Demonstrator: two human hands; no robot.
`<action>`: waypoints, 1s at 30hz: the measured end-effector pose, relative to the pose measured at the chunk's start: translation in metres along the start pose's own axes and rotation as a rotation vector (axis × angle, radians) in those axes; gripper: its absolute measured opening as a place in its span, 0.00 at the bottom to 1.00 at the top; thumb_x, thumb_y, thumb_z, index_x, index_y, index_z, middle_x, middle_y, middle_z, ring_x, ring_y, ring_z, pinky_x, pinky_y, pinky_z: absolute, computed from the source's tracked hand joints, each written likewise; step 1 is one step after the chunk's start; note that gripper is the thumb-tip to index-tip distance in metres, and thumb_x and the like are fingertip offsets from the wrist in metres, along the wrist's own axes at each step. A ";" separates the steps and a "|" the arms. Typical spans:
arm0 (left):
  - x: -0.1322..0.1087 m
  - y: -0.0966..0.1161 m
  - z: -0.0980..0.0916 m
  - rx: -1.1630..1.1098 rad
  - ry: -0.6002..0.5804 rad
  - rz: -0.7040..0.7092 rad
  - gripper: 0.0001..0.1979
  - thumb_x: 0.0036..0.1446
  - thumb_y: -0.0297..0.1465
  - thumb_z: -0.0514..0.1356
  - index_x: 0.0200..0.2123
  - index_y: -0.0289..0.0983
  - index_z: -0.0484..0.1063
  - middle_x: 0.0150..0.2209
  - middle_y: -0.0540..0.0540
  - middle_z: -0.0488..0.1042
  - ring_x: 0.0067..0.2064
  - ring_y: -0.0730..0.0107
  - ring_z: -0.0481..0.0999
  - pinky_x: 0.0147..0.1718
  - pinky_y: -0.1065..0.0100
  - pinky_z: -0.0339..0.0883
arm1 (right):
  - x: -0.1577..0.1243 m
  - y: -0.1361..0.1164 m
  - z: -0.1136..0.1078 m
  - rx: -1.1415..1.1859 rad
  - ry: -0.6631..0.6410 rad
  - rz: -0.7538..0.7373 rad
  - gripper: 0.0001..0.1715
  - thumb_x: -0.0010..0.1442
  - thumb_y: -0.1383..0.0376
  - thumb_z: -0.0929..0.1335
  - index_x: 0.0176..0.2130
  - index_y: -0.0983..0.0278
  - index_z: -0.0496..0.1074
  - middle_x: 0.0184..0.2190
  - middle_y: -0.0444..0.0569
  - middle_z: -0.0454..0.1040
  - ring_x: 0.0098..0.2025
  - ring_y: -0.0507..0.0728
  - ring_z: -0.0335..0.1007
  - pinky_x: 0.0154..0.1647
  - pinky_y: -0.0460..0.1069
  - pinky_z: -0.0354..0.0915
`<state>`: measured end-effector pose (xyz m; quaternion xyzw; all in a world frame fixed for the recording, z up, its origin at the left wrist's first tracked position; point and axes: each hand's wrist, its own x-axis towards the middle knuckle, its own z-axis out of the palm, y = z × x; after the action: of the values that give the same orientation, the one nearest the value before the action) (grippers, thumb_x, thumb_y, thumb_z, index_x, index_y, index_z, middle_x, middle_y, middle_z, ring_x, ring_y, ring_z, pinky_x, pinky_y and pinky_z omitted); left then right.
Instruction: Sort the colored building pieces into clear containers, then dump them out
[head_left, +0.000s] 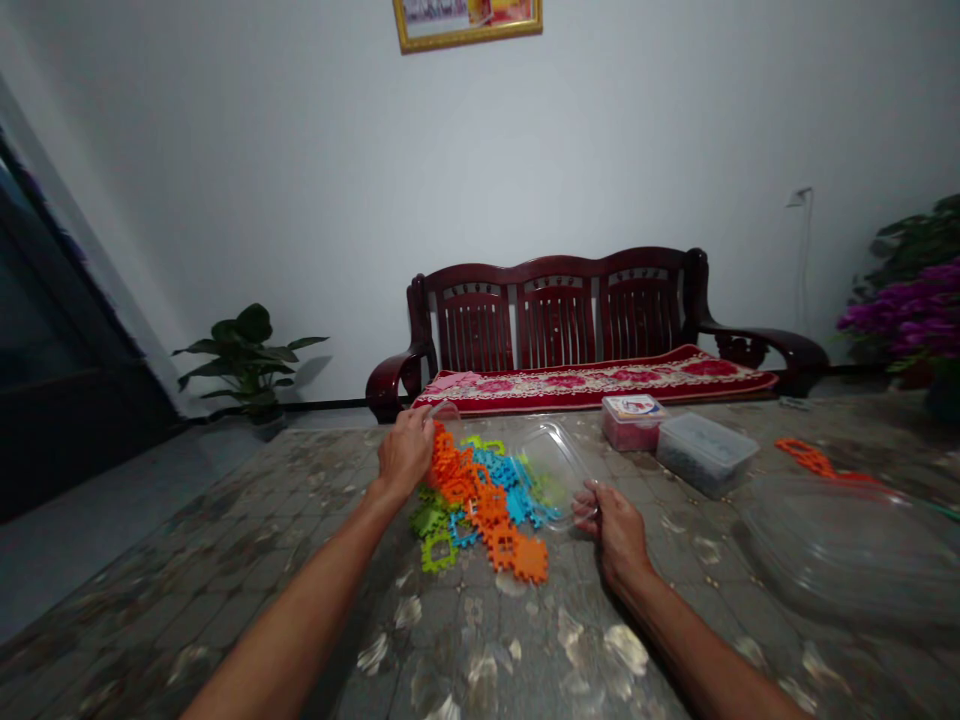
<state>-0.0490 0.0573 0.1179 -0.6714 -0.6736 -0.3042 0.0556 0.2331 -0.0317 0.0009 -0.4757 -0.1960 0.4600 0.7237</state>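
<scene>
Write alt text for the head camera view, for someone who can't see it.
A person's left hand and right hand grip a tipped clear plastic container, with orange, blue and green toy pieces heaped at its mouth on a patterned table. Two small lidded boxes sit nearby, and a dark wooden bench stands behind.

1. We see a clear rectangular plastic box (551, 455) tipped on its side on the patterned table (480, 640).
2. We find orange, blue and green plastic interlocking tiles (487, 500) heaped at its mouth.
</scene>
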 end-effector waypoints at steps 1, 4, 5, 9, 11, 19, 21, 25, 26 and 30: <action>-0.001 0.002 0.000 0.016 0.005 0.016 0.20 0.69 0.31 0.50 0.60 0.40 0.72 0.59 0.40 0.73 0.55 0.55 0.77 0.53 0.61 0.70 | 0.000 0.000 0.000 0.000 0.001 0.001 0.30 0.38 0.47 0.77 0.34 0.66 0.76 0.24 0.47 0.79 0.24 0.54 0.74 0.19 0.45 0.69; -0.007 0.008 -0.002 0.053 0.018 0.072 0.20 0.70 0.29 0.50 0.60 0.41 0.72 0.60 0.42 0.72 0.54 0.57 0.77 0.54 0.62 0.69 | 0.002 -0.001 -0.002 0.003 0.012 -0.010 0.30 0.39 0.47 0.76 0.34 0.66 0.75 0.25 0.48 0.79 0.24 0.54 0.75 0.20 0.45 0.69; -0.010 0.011 -0.002 0.061 0.021 0.090 0.20 0.70 0.29 0.50 0.60 0.41 0.71 0.61 0.42 0.72 0.55 0.57 0.77 0.54 0.62 0.69 | 0.003 -0.002 -0.002 0.006 0.018 -0.016 0.30 0.39 0.47 0.76 0.34 0.66 0.75 0.25 0.48 0.80 0.24 0.54 0.75 0.20 0.45 0.69; -0.019 0.016 -0.002 0.103 0.046 0.201 0.21 0.70 0.31 0.51 0.62 0.41 0.69 0.64 0.42 0.69 0.58 0.54 0.73 0.57 0.61 0.68 | 0.006 -0.002 -0.004 0.017 0.042 -0.033 0.30 0.41 0.47 0.76 0.35 0.66 0.75 0.26 0.49 0.81 0.25 0.54 0.76 0.21 0.45 0.70; -0.023 0.016 -0.001 0.118 0.073 0.266 0.21 0.70 0.32 0.51 0.63 0.43 0.68 0.65 0.43 0.68 0.59 0.53 0.72 0.57 0.60 0.68 | 0.007 0.000 -0.004 0.013 0.038 -0.040 0.30 0.42 0.46 0.75 0.36 0.66 0.75 0.27 0.50 0.81 0.25 0.55 0.77 0.21 0.46 0.70; -0.024 0.008 -0.004 0.068 0.097 0.400 0.24 0.66 0.29 0.54 0.64 0.43 0.68 0.70 0.43 0.62 0.64 0.49 0.68 0.63 0.55 0.60 | 0.009 0.002 -0.006 0.042 0.030 -0.038 0.29 0.41 0.46 0.77 0.34 0.65 0.73 0.27 0.50 0.81 0.26 0.56 0.78 0.22 0.46 0.72; -0.024 0.004 -0.004 0.075 0.098 0.393 0.25 0.65 0.27 0.53 0.64 0.44 0.68 0.70 0.45 0.62 0.64 0.51 0.67 0.64 0.56 0.59 | 0.009 0.001 -0.006 0.059 0.021 -0.029 0.29 0.40 0.47 0.77 0.33 0.65 0.73 0.27 0.49 0.81 0.26 0.55 0.78 0.23 0.46 0.72; -0.021 -0.003 -0.009 0.008 0.188 0.320 0.24 0.65 0.28 0.53 0.63 0.44 0.69 0.70 0.45 0.61 0.65 0.53 0.67 0.66 0.57 0.56 | 0.010 0.002 -0.008 0.070 0.005 -0.024 0.27 0.40 0.48 0.78 0.30 0.64 0.73 0.27 0.48 0.81 0.27 0.55 0.77 0.24 0.46 0.73; -0.019 -0.003 -0.010 -0.036 0.231 0.294 0.24 0.66 0.29 0.52 0.64 0.43 0.68 0.70 0.45 0.61 0.65 0.53 0.66 0.66 0.57 0.56 | 0.011 0.003 -0.009 0.066 0.000 -0.026 0.27 0.40 0.48 0.78 0.30 0.64 0.73 0.27 0.49 0.81 0.28 0.55 0.77 0.25 0.46 0.73; -0.016 0.007 -0.011 -0.375 0.372 0.113 0.23 0.68 0.33 0.48 0.63 0.40 0.68 0.68 0.42 0.63 0.68 0.58 0.63 0.67 0.60 0.55 | 0.016 0.000 -0.008 0.033 0.029 -0.093 0.27 0.41 0.49 0.78 0.33 0.64 0.73 0.30 0.50 0.81 0.30 0.56 0.77 0.29 0.48 0.73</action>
<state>-0.0448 0.0369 0.1214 -0.6389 -0.5452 -0.5382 0.0701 0.2471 -0.0223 -0.0059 -0.4606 -0.1999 0.4223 0.7547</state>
